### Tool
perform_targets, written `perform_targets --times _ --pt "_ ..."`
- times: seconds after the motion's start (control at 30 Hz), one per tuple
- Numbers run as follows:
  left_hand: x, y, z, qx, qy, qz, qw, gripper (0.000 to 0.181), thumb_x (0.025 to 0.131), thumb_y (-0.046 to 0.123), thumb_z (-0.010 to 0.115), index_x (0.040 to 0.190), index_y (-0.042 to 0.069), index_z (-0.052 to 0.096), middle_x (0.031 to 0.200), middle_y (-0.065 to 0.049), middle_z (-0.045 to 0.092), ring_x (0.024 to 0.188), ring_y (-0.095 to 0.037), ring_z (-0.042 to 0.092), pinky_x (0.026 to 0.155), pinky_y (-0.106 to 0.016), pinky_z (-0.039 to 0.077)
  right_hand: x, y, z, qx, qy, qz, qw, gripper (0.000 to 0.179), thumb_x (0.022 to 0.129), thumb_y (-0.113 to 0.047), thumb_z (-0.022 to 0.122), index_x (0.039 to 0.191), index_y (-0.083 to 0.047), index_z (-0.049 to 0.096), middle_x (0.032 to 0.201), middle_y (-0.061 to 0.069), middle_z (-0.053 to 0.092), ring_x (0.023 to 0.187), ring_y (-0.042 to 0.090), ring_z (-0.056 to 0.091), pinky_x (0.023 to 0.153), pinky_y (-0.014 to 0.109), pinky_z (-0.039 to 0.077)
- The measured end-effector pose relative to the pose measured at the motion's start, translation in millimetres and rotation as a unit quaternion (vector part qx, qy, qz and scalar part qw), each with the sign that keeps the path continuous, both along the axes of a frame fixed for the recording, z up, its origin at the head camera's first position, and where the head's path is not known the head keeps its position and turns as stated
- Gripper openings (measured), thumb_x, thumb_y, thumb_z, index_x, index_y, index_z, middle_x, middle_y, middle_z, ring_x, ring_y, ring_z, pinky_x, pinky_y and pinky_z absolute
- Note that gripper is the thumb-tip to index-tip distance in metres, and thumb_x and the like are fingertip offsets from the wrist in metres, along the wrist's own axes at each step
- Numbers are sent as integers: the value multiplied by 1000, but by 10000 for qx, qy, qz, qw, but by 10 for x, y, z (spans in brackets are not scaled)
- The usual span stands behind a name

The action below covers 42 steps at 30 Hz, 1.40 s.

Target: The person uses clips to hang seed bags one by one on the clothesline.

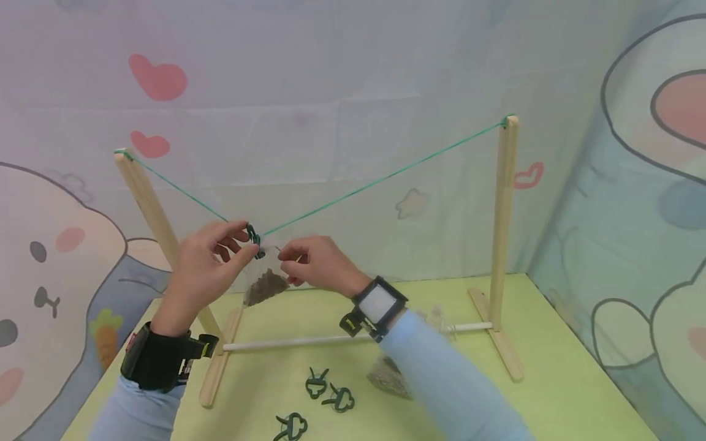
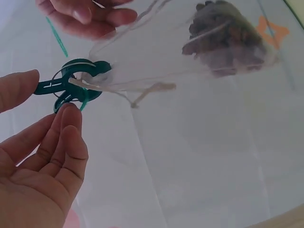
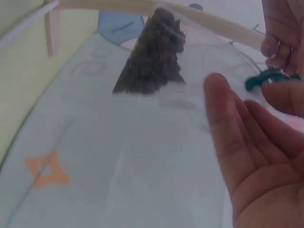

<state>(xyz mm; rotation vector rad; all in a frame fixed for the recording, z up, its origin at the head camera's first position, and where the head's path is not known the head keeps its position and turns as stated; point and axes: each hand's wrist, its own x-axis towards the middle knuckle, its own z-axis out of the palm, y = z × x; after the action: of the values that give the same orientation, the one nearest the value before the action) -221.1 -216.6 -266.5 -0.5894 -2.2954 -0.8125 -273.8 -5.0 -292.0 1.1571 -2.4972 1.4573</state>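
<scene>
My left hand [image 1: 201, 263] pinches the two handles of a dark green spring clip [image 2: 66, 71] between thumb and fingers. The clip sits on the green string [image 1: 375, 182], around the gathered neck of a clear drawstring bag [image 2: 142, 59]. Dark brown lumpy pieces [image 2: 225, 40] fill the bag's lower end, which hangs below the clip. A pale cord [image 2: 159, 87] trails from the neck. Beside the bag is my right hand [image 1: 322, 263], its thumb and fingers apart in the right wrist view, with nothing visibly gripped. Whether its fingertips touch the bag is unclear.
The string spans two wooden posts [image 1: 502, 226] joined low by a white rod [image 1: 292, 342]. Several green clips [image 1: 316, 384] lie on the yellow-green table [image 1: 452, 404]. Another filled bag [image 1: 388, 378] lies partly behind my right forearm. A printed cloth [image 1: 309, 73] hangs behind.
</scene>
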Motion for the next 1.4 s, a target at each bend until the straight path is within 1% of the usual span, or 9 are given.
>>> perform_targets --times 0.1,0.2,0.43,0.57,0.7,0.83,1.0,1.27,1.4 --pt "20 -2 -85 5 207 -7 9998 45 88 30 64 128 12 56 99 -4 63 81 -11 56 67 -23 44 24 176 6 738 322 117 9967 23 92 -21 55 109 -11 65 98 2 67 79 12 64 67 22 52" --pt "50 -1 -149 -16 371 82 9993 48 87 27 65 132 16 54 101 -3 63 80 -9 55 67 -24 44 62 364 -15 1144 642 116 9913 24 91 -22 55 110 -13 65 105 0 66 87 10 62 71 21 50" --pt "161 31 -281 -190 1196 356 9920 54 85 17 66 136 16 50 105 -7 60 80 -12 51 64 -28 42 184 768 -189 1058 1452 -410 9829 24 93 -24 54 111 -13 64 106 2 65 87 11 62 75 22 49" --pt "275 52 -383 -225 1612 627 9847 54 84 15 66 135 16 51 109 -10 58 83 -15 52 57 -27 40 215 932 -401 988 2184 -965 9660 25 93 -24 54 113 -12 63 107 1 63 87 10 61 75 22 49" --pt "382 119 -515 -235 2068 866 9743 47 83 15 67 128 12 57 106 -12 58 84 -17 53 50 -28 40 275 1071 -652 868 2759 -1459 9461 29 94 -25 54 118 -11 61 111 1 60 98 14 59 84 25 48" --pt "448 225 -666 -143 2327 911 9682 37 82 13 66 119 7 62 104 -14 60 84 -20 55 59 -35 47 372 1170 -869 668 3150 -1816 9292 29 93 -25 55 118 -10 60 113 4 59 105 16 56 86 30 48" --pt "501 339 -878 -55 2213 894 9711 38 81 13 66 119 7 62 104 -13 60 90 -23 57 67 -37 49 480 1227 -1123 561 3304 -2159 9171 29 92 -23 56 116 -8 60 114 7 58 108 20 55 86 33 49" --pt "564 470 -1237 -382 1835 919 9780 40 82 17 65 121 7 60 106 -12 59 90 -23 56 67 -36 49 635 1222 -1408 673 2959 -2392 9223 30 90 -24 59 116 -8 62 115 8 59 108 20 56 86 32 50" --pt "584 489 -1379 -556 1474 1009 9823 40 84 20 65 122 8 60 109 -11 58 91 -22 55 65 -35 49 665 1216 -1503 751 2902 -2428 9226 30 90 -23 58 116 -8 61 115 8 59 105 20 57 83 32 51"
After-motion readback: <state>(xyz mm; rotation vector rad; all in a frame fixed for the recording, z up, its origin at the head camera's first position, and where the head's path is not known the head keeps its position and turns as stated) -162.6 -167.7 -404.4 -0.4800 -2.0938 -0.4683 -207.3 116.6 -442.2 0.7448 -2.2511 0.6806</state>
